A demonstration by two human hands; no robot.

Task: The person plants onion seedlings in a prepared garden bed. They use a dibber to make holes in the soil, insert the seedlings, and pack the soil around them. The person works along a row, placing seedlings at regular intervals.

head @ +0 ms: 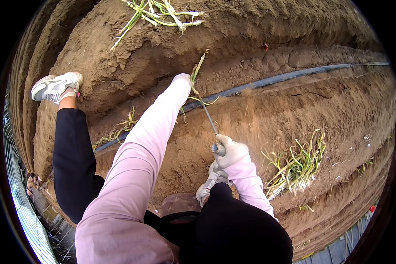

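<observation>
My left hand [183,81], in a pale glove, is low in the furrow, closed at a wilted green onion plant [198,67]. Its leaves stick out past the glove; most of my fingers are hidden. In my gloved right hand [232,152] is the round handle [218,149] of a hand tool. Its thin metal shank [209,114] slants away to the plant's base beside my left hand, where its working end cannot be made out. More thin leaves [183,112] lie just below, across a dark drip hose [244,88].
Pulled green onions lie in one pile [166,15] on the far ridge and another [298,168] at right. Limp leaves [118,130] cover part of the hose. My shoes [57,87] straddle the furrow, with a brown rounded object [181,203] between my legs. Plastic sheeting [23,201] borders the left.
</observation>
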